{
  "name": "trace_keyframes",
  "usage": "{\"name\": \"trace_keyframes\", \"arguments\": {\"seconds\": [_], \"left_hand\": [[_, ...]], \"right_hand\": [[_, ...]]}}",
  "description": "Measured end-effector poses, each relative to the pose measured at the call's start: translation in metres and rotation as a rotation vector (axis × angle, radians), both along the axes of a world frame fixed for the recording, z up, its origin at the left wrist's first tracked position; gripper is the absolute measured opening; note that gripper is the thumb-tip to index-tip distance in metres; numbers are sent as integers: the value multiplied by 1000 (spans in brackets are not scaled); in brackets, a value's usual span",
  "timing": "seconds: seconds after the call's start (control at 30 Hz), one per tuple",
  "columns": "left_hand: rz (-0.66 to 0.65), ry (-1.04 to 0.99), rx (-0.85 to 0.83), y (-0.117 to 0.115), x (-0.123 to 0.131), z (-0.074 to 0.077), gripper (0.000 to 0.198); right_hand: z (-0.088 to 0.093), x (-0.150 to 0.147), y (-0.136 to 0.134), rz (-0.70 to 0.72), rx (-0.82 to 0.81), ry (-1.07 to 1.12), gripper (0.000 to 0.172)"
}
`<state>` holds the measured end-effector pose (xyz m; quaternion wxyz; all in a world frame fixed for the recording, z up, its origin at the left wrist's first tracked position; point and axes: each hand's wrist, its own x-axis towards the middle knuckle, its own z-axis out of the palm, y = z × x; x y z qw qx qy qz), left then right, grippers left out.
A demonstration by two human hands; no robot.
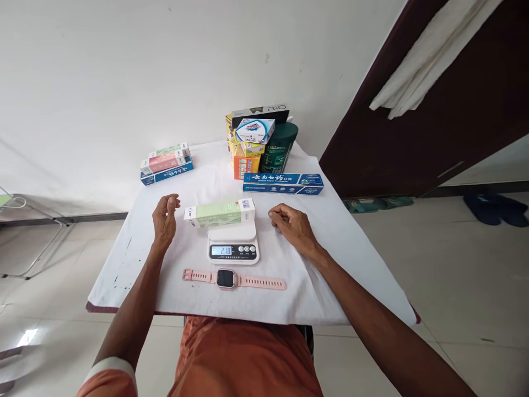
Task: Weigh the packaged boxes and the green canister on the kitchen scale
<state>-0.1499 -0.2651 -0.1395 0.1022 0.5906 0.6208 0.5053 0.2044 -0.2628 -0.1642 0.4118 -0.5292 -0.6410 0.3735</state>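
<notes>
A pale green and white toothpaste box (221,212) lies across the platform of a small white kitchen scale (233,234). The scale's lit display reads 218. To the left of the box, my left hand (165,219) rests on the cloth, holding nothing, its fingers loosely bent and apart from the box. On the other side, my right hand (292,223) lies with fingers curled in and nothing visible in them; it does not touch the scale. A pink-strapped smartwatch (225,279) is laid flat in front of the scale.
White cloth (177,292) covers the table. At the back left, small boxes (164,161) sit on a blue toothpaste box (171,172). Toward the back right stand stacked cartons (247,165), a dark green tub (280,146) and a long blue toothpaste box (283,183). A wall rises behind.
</notes>
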Motion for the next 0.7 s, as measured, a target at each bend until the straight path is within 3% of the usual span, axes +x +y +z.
{"name": "trace_keyframes", "arguments": {"seconds": [0.1, 0.2, 0.37, 0.47, 0.57, 0.7], "left_hand": [[1, 24, -14, -2, 1, 1, 52], [-26, 81, -2, -7, 8, 12, 50], [-321, 514, -59, -14, 34, 42, 54], [-446, 740, -179, -11, 46, 50, 47], [-473, 787, -222, -3, 50, 56, 32], [-462, 821, -123, 18, 70, 74, 34]], "right_hand": [[-1, 0, 1, -4, 3, 2, 25], [-1, 1, 1, -7, 2, 6, 25], [1, 1, 1, -13, 1, 11, 25], [2, 1, 1, -15, 10, 12, 24], [2, 1, 3, -16, 24, 23, 22], [-1, 2, 5, 2, 56, 34, 21]]}}
